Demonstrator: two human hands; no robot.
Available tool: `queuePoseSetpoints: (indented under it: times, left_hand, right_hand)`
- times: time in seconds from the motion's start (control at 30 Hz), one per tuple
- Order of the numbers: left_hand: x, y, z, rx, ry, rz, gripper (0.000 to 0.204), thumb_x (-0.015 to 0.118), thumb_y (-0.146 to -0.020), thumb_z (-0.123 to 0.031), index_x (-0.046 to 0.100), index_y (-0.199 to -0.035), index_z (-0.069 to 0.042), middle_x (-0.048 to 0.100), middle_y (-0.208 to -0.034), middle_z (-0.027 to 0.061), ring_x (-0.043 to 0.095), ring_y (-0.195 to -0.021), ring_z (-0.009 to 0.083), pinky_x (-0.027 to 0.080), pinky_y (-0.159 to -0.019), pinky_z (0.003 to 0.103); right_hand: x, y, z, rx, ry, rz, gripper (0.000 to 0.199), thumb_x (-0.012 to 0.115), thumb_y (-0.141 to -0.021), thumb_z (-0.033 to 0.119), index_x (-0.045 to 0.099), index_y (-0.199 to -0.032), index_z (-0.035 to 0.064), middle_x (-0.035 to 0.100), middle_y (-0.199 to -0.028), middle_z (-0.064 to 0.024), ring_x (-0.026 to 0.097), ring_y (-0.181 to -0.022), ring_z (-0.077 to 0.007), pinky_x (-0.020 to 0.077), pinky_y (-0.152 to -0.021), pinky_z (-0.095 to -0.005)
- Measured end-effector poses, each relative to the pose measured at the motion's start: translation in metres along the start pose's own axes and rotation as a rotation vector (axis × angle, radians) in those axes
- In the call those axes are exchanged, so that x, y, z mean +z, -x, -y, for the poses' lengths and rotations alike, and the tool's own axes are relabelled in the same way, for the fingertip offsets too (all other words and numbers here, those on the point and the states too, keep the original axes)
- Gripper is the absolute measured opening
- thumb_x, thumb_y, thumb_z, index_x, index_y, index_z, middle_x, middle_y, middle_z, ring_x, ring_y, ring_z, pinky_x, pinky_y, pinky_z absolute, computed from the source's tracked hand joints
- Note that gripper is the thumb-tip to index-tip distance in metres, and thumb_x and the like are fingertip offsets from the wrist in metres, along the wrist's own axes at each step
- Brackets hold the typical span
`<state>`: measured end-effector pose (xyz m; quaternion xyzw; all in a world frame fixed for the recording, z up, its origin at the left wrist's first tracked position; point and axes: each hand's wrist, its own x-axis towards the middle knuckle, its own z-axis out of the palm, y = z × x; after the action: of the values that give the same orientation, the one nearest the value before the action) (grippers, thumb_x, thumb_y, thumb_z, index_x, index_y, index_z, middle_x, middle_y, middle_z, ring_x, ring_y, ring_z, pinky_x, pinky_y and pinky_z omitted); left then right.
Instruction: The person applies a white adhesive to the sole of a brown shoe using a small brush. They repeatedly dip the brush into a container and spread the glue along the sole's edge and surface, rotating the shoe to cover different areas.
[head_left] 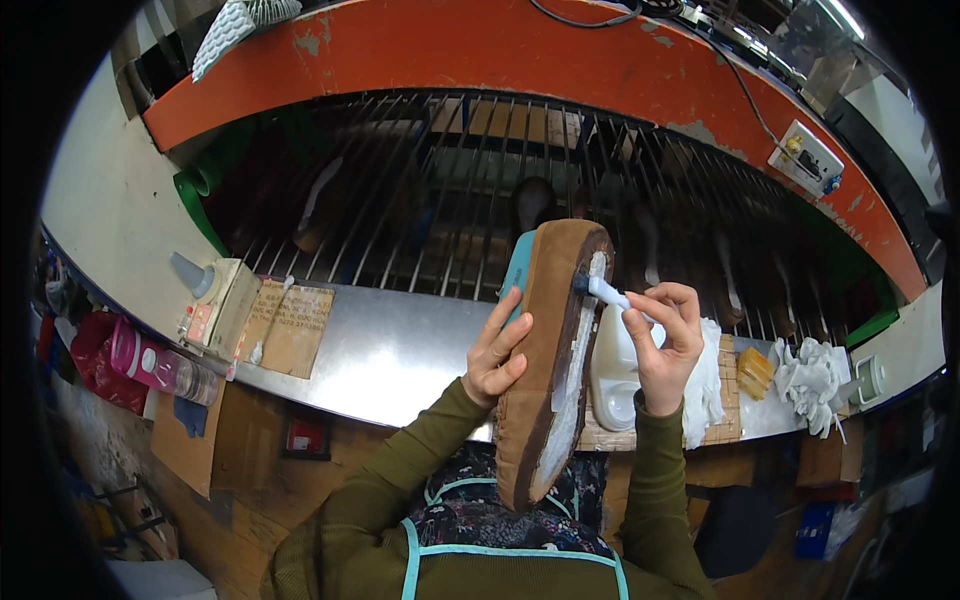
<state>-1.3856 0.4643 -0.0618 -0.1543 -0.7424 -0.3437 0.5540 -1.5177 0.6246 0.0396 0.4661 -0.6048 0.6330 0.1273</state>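
A brown suede shoe upper [538, 340] stands tilted in front of me on a teal shoe last [517, 266]. My left hand [494, 352] is closed on its left side, with fingers near the last. Its sole side turns right, showing a dark brown margin around a whitish strip. My right hand [668, 343] pinches a small brush [608, 292] with a pale handle. The brush's dark bristles touch the sole side near the upper end. Behind the shoe and partly hidden by it, a white plastic container [613, 372] sits on the bench.
Beyond the metal ledge [400, 330] runs a rack of metal bars [470, 190], with dark shoes on it. A beige box [220, 305] and cardboard [297, 328] lie left. White cloth [706, 385], a yellowish block [754, 373] and crumpled gloves [808, 383] lie right.
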Motion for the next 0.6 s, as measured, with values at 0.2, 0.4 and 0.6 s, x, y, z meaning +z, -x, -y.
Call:
queuePoseSetpoints:
  times: [0.2, 0.4, 0.6]
  left_hand:
    - [0.000, -0.013, -0.003, 0.097, -0.126, -0.005, 0.043, 0.060, -0.085, -0.001, 0.041, -0.122, -0.013, 0.045, -0.138, 0.0223, 0.043, -0.123, 0.0531, 0.044, -0.100, 0.055]
    - [0.005, -0.028, 0.004, 0.242, -0.192, -0.055, 0.045, 0.063, -0.083, -0.003, 0.040, -0.122, -0.012, 0.046, -0.137, 0.0221, 0.046, -0.122, 0.0511, 0.047, -0.098, 0.052]
    - [0.007, -0.032, 0.003, 0.214, -0.220, -0.047, 0.050, 0.064, -0.084, -0.007, 0.040, -0.126, -0.014, 0.046, -0.138, 0.0207, 0.046, -0.122, 0.0490, 0.049, -0.097, 0.050]
  right_hand:
    - [-0.009, 0.012, 0.001, 0.029, -0.030, 0.104, 0.018, 0.074, -0.077, 0.000, 0.073, -0.094, 0.0025, 0.053, -0.094, -0.0045, 0.054, -0.074, -0.0106, 0.0428, -0.058, -0.0214]
    - [-0.012, 0.028, 0.006, 0.067, -0.051, 0.115, 0.017, 0.074, -0.077, 0.000, 0.073, -0.094, 0.0017, 0.053, -0.093, -0.0046, 0.054, -0.074, -0.0108, 0.0432, -0.059, -0.0215]
    - [-0.018, 0.041, 0.013, 0.097, -0.051, 0.129, 0.017, 0.074, -0.077, 0.000, 0.073, -0.094, 0.0009, 0.053, -0.093, -0.0050, 0.055, -0.075, -0.0111, 0.0437, -0.059, -0.0215]
